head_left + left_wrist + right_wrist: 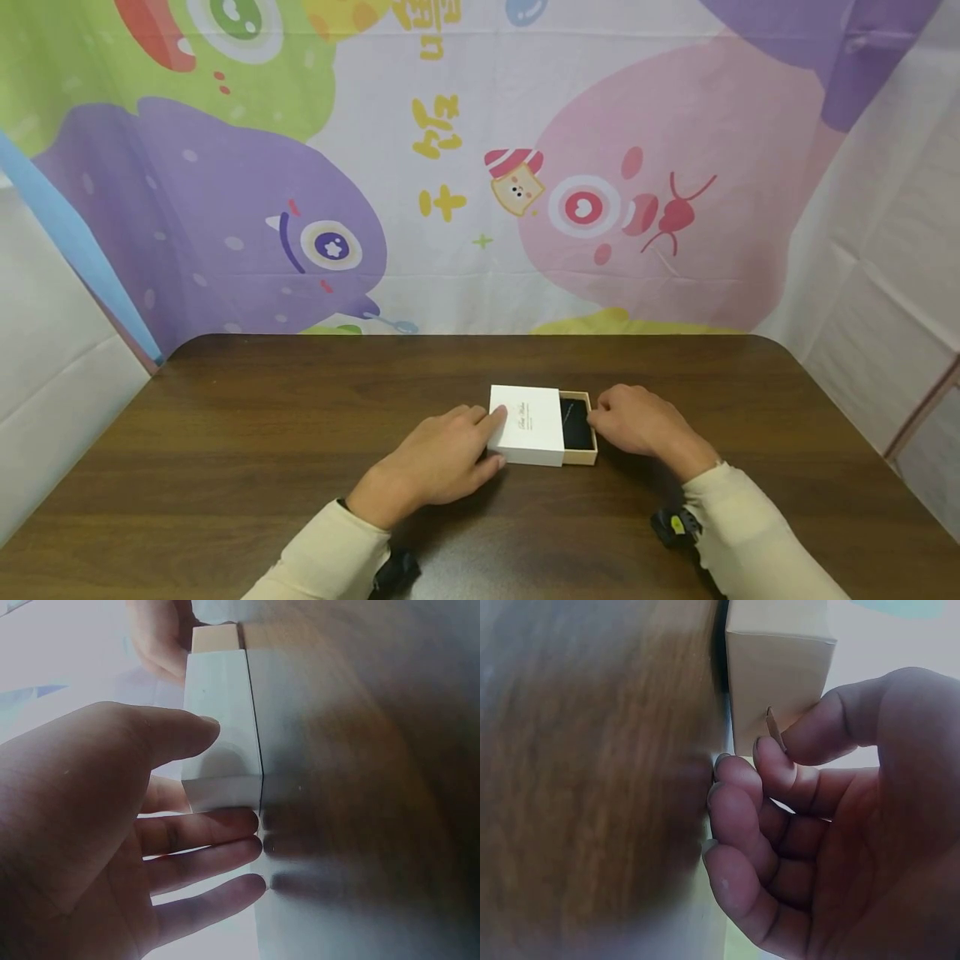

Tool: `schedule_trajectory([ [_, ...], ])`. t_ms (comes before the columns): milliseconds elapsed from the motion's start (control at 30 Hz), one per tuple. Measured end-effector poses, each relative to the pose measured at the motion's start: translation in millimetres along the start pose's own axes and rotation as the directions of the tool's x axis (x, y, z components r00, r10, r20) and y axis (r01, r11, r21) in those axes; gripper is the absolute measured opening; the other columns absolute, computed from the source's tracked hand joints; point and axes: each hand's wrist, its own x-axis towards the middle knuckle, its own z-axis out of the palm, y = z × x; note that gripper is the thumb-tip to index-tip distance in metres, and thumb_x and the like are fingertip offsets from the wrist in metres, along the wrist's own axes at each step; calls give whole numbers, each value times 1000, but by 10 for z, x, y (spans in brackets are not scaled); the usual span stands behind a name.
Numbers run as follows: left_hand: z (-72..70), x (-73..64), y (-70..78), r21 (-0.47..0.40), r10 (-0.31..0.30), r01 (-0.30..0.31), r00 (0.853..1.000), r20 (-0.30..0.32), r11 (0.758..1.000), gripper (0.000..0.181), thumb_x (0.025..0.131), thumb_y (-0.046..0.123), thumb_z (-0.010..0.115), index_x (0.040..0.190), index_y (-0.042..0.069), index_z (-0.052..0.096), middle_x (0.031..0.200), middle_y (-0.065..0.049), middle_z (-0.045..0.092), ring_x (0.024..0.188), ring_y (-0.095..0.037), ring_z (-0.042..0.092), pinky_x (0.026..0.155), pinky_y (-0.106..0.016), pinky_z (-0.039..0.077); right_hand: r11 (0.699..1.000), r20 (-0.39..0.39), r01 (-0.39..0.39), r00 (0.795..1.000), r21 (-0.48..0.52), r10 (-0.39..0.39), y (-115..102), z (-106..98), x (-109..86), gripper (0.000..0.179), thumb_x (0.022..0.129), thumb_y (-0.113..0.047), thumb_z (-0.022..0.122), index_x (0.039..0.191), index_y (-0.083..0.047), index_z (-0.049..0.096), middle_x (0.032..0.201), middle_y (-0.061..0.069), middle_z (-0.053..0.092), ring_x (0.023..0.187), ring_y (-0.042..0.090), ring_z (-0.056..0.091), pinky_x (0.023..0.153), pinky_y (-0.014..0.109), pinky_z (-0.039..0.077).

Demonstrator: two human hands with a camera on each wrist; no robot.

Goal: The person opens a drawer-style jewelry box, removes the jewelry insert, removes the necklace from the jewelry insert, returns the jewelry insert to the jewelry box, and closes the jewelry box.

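Note:
A white sliding gift box (528,425) with dark script lies on the table, its inner tray (579,457) partly out at the right. Inside the tray shows a black pad (577,423) with a thin silvery chain on it. My left hand (438,457) holds the white sleeve at its left end, thumb along the near side, index finger on top; the other fingers extend by the end face in the left wrist view. At the tray's right end, my right hand (637,421) pinches a small tab (774,729) between thumb and index finger, other fingers curled.
The brown wooden table (300,392) reaches back to a cartoon-printed curtain (465,275). Pale sheeting hangs on both sides. Black straps (675,527) sit at the wrists over light sleeves.

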Motion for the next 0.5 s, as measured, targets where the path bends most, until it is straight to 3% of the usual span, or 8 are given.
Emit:
schedule_trajectory([
  [500,0,2,-2,-3,6,-6,1000,-3,1000,56,99,38,62,142,3,52,115,-10,64,100,-23,61,82,-39,52,1000,11,14,1000,8,-14,23,-26,10,29,91,-26,54,64,-14,51,66,1,47,62,18,45,55,34,36],
])
